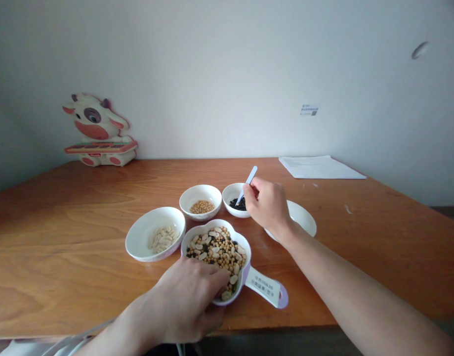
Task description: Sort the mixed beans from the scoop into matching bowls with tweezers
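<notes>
My right hand (269, 205) pinches light blue tweezers (251, 174), their tips down inside a small white bowl (229, 190) of black beans (237, 203). My left hand (191, 294) grips the near-left rim of a flower-shaped dish with a handle (243, 241), its fingers partly hidden below the rim. Mixed yellow beans, dark beans and pale peanut halves (213, 251) fill that dish. A white bowl (138, 240) on the left holds peanut halves (164, 239). Behind the dish, another white bowl (189, 194) contains yellow beans (202, 206).
A white plate (304, 220) lies to the right, partly behind my right wrist. The dish's labelled handle (266, 288) points right, near the table's front edge. A cow-shaped toy keyboard (101, 131) stands at the back left; papers (319, 167) lie at the back right.
</notes>
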`<state>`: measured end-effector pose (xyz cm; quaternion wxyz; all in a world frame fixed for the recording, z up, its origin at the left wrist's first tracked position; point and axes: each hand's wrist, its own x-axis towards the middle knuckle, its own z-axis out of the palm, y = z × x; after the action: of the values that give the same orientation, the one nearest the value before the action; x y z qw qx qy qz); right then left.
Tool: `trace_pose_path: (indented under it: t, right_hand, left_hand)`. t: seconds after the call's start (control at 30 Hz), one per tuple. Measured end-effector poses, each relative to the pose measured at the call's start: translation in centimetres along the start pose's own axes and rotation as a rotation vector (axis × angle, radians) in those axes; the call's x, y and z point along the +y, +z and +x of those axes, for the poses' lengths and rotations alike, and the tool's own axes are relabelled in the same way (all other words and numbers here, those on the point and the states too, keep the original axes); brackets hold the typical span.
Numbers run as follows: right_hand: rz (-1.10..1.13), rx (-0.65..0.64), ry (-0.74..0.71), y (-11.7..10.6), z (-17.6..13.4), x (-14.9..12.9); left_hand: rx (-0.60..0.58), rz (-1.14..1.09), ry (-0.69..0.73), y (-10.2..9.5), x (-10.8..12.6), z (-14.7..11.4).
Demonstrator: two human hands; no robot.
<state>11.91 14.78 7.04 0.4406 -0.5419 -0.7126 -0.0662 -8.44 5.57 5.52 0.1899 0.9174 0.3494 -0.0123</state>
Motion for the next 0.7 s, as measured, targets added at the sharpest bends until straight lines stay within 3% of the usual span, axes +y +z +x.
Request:
trace_pose_path:
  t: [0.4,0.7]
  right_hand:
    - [0.3,0.039,-0.099,1.9,-1.7,-1.8]
    - [0.335,-0.096,-0.154,3.5,-1.9,-2.1]
  left_hand:
    - [0.047,-0.011,0.01,0.4,-0.2,0.1]
    - [0.037,-0.017,0.005,0.4,-0.1,0.2]
